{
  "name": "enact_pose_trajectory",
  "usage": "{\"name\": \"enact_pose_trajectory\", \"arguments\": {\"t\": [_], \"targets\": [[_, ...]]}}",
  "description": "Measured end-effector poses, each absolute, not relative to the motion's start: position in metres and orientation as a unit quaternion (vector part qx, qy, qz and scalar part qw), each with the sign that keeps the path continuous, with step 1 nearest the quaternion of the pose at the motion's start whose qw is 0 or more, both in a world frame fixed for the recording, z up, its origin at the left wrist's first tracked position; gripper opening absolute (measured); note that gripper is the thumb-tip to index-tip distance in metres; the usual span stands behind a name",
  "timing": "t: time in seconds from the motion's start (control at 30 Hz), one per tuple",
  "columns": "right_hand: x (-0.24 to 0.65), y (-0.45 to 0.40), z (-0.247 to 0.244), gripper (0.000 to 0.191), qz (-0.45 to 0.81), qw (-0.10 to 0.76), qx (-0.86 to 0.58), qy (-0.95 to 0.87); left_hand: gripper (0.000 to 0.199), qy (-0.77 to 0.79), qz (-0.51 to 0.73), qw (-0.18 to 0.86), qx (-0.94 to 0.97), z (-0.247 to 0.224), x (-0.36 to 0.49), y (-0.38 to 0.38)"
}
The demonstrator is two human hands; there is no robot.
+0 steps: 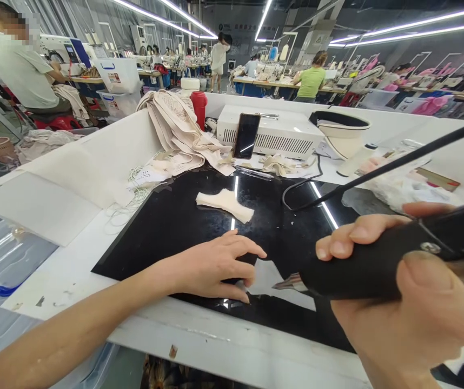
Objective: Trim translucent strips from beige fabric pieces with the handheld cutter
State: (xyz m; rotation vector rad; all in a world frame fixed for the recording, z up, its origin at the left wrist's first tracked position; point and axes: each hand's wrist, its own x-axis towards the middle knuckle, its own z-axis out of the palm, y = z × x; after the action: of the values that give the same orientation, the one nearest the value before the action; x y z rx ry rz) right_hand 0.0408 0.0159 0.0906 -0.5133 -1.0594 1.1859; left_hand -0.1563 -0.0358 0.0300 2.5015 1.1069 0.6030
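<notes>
My left hand reaches over the glossy black sheet, fingers curved and apart, with nothing seen between them. Wrapped round the thick black handle of a corded hand tool is my right hand, close to the camera. The tool's pointed metal tip faces left, toward my left fingertips. Between tip and fingers lies a pale patch; whether it is a thin piece or a bare spot I cannot tell. A cream fabric piece lies flat on the sheet, beyond my left hand.
At the back stand a vented white box, a phone leaning on it, and a red bottle. Beige cut fabric is heaped left of them. A black cord arcs across the right side. People sit at sewing tables beyond.
</notes>
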Motion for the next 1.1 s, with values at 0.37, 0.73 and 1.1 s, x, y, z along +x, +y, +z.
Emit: {"name": "enact_pose_trajectory", "arguments": {"t": [0.37,0.73,1.1], "targets": [[0.048,0.031,0.082,0.033,0.462,0.686,-0.206,-0.522,0.030,0.528,0.205,-0.003,0.824,0.032,-0.181,-0.030],[0.030,0.022,0.070,0.037,0.497,0.672,-0.164,-0.525,0.064,0.492,0.227,0.202,0.816,0.032,-0.143,-0.048],[0.028,0.022,0.065,0.035,0.483,0.666,-0.184,-0.538,0.078,0.507,0.179,0.236,0.809,0.030,-0.144,-0.051]]}}
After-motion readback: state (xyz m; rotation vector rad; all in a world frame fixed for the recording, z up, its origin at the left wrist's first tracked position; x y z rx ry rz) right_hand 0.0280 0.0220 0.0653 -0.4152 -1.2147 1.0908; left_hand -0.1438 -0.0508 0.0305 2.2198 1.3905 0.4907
